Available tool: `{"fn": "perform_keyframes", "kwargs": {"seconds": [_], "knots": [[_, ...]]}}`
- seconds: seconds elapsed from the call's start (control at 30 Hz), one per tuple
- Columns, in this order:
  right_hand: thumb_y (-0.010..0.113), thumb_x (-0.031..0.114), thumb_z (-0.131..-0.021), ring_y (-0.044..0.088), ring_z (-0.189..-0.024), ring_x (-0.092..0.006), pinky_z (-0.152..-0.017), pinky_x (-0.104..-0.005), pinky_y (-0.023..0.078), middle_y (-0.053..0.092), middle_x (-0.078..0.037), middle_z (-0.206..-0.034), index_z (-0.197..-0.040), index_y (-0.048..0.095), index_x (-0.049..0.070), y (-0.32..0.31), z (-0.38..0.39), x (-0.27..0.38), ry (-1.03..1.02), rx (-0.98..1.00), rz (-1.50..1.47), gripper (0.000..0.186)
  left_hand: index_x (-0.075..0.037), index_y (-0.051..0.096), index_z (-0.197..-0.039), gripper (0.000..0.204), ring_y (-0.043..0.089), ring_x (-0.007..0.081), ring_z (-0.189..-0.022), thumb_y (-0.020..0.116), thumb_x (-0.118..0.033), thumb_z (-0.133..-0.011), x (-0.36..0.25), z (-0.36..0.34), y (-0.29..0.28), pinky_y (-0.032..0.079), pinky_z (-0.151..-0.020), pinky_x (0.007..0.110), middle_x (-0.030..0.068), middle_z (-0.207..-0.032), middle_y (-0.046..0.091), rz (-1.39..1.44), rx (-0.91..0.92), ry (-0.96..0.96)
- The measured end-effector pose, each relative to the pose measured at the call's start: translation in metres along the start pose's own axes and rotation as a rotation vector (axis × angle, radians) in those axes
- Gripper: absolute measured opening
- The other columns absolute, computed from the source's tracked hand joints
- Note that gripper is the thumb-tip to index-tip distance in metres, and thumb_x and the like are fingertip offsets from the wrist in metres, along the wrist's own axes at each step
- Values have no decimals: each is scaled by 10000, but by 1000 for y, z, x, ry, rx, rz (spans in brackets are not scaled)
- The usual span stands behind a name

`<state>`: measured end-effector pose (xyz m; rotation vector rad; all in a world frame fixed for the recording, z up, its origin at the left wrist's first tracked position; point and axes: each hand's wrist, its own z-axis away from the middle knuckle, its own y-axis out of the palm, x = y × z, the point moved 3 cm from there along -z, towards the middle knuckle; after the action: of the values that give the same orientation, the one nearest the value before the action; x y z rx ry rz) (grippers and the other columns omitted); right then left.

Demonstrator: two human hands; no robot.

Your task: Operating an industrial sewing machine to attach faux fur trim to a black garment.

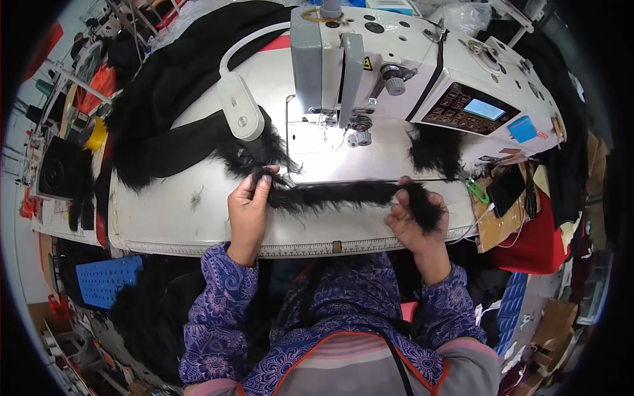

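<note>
A long strip of black fur trim stretches between my hands just in front of the sewing machine. My left hand pinches it between thumb and fingers, beside a bunch of fur under the white lamp. At the other end, my right hand grips the strip, whose tail hangs over the fingers. The white sewing machine stands behind the strip, its needle and presser foot with no fur under them. A wider black fur-edged band runs left from the bunch near my left hand.
A white lamp hangs over the table's left half. Black fabric is heaped at the back left. More black fur lies under the machine's control panel. Green-handled snips and a phone lie at right. A measuring tape lines the front edge.
</note>
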<state>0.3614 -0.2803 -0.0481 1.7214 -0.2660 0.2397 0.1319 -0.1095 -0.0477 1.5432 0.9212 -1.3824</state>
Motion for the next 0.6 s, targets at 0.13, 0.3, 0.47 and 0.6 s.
{"fn": "perform_keyframes", "kwargs": {"seconds": [0.13, 0.3, 0.47, 0.6], "knots": [[409, 263, -952, 422, -1340, -315, -1078, -531, 353, 381, -151, -1488, -1477, 215, -2, -4, 3, 6, -110, 51, -139, 620, 28, 652, -1118, 229, 529, 46, -853, 547, -120, -979, 4, 1, -3, 424, -805, 191, -3, -955, 636, -49, 7, 11], [438, 296, -946, 229, -1444, -290, -1124, -558, 257, 170, -141, -1580, -1493, 183, 8, 4, -7, 3, -103, -298, 508, 669, 22, 635, -1132, 234, 551, 56, -814, 543, -131, -981, 4, 2, -3, 444, -745, 199, -7, -890, 621, 103, 54, -95], [447, 274, -923, 181, -1458, -300, -1110, -585, 260, 136, -118, -1592, -1506, 157, 35, 2, -10, 5, -222, -15, -177, 694, 5, 620, -1142, 239, 598, 90, -752, 533, -154, -986, 15, -1, -3, 495, -599, 232, -1, -835, 602, 182, 17, -75], [450, 238, -907, 234, -1441, -308, -1120, -566, 255, 156, -82, -1593, -1516, 106, 48, -21, -3, 7, -327, -51, -397, 725, 27, 627, -1125, 228, 582, 95, -769, 523, -123, -988, 5, 0, 2, 485, -730, 246, 27, -906, 638, 384, 61, -203]]}}
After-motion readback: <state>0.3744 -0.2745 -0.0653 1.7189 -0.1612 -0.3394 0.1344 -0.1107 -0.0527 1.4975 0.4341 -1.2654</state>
